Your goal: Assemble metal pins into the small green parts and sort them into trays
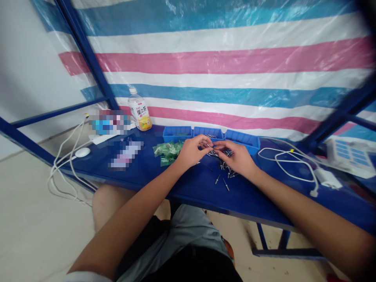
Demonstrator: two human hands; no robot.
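My left hand and my right hand are close together above a pile of metal blind rivets on the blue table. The fingers of my left hand are pinched together, with slim shiny rivets at their tips. Thumb and forefinger of my right hand also close on a rivet, partly hidden by the fingers. Two loose rivets lie nearer the table's front edge. Left of the pile are small green plastic bags, one partly behind my left wrist.
Three blue bins stand in a row behind my hands; the middle one holds rivets. A drink bottle is at the back left. White cables and a power strip lie at the right. A striped plastic sheet hangs behind.
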